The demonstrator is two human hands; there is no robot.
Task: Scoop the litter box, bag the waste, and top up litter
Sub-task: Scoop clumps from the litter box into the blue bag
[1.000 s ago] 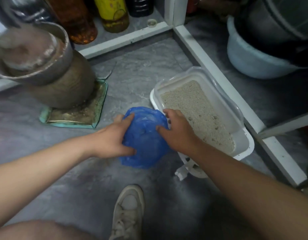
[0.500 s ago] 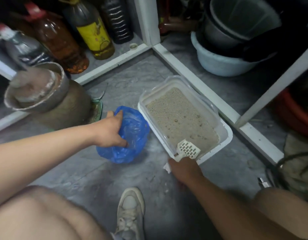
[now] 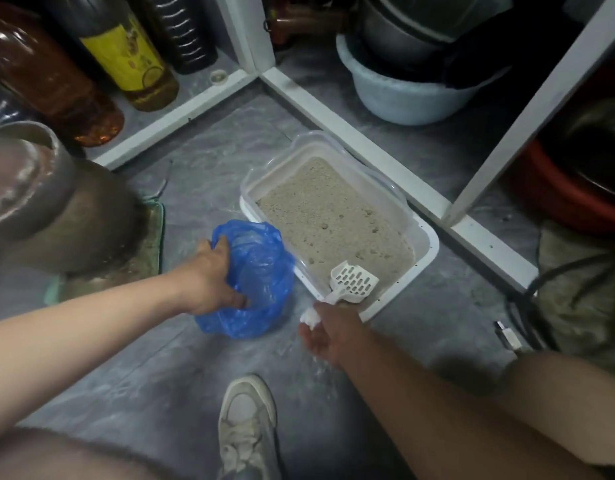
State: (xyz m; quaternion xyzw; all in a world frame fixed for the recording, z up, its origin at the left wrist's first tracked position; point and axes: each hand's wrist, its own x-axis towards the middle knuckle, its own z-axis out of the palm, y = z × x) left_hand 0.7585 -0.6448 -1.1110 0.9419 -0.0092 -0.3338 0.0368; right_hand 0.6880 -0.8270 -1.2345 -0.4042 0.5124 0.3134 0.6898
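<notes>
The fingers (image 3: 320, 336) of the right hand (image 3: 328, 336) curl round the handle of the white slotted plastic scoop (image 3: 354, 281), whose perforated head rests on the litter at the near corner of the box. The left hand (image 3: 209, 277) pinches the rim of the crinkled translucent blue plastic bag (image 3: 256, 282), holding its mouth open on the grey marbled floor (image 3: 209, 188), just beside the box. The rectangular white plastic litter box (image 3: 427, 252), with a clear raised rim, holds pale, grainy beige litter (image 3: 328, 221) pitted with small clumps. Farther off, a pale blue plastic basin (image 3: 403, 98) holds a stacked metal pot.
</notes>
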